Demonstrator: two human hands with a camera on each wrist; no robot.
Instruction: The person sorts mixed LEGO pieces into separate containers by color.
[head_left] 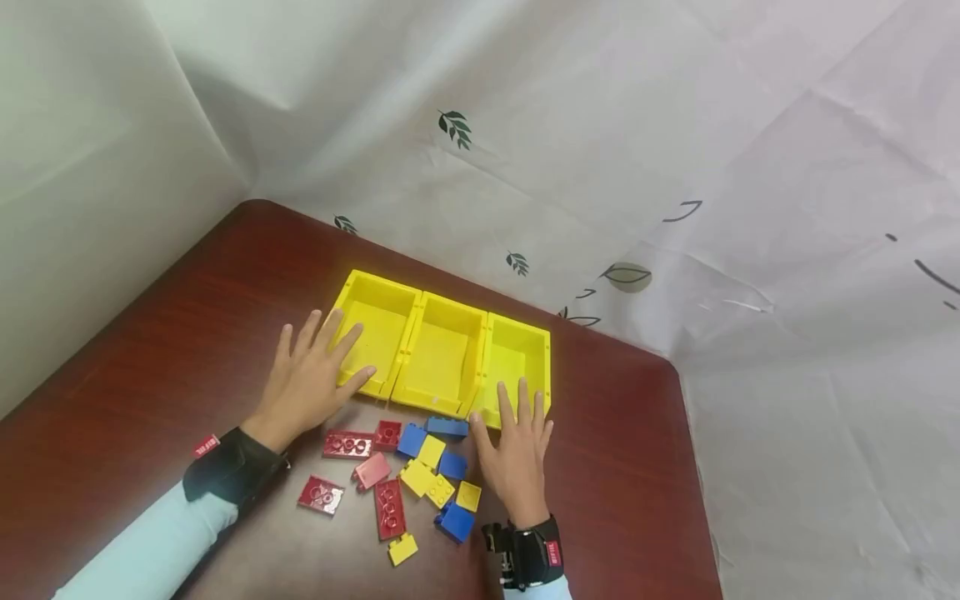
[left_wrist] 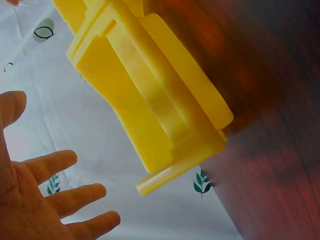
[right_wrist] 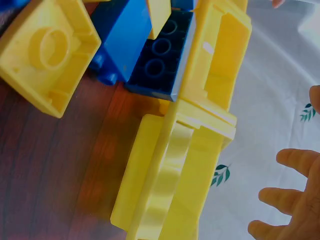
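Fingers spread, my left hand hovers over the near left corner of a yellow bin, holding nothing. My right hand is also spread, its fingertips overlapping the near side of the right yellow bin in the head view. Between those two stands a middle yellow bin, joined in one row. Toy building bricks lie loose between my hands: several red ones, such as a red brick, blue ones, such as a blue brick, and yellow ones, such as a yellow brick. An upturned yellow brick shows large in the right wrist view.
The dark red-brown table has rounded far corners. A pale cloth with leaf prints hangs behind it and at both sides. A black wrist strap sits on my left wrist, another strap on my right.
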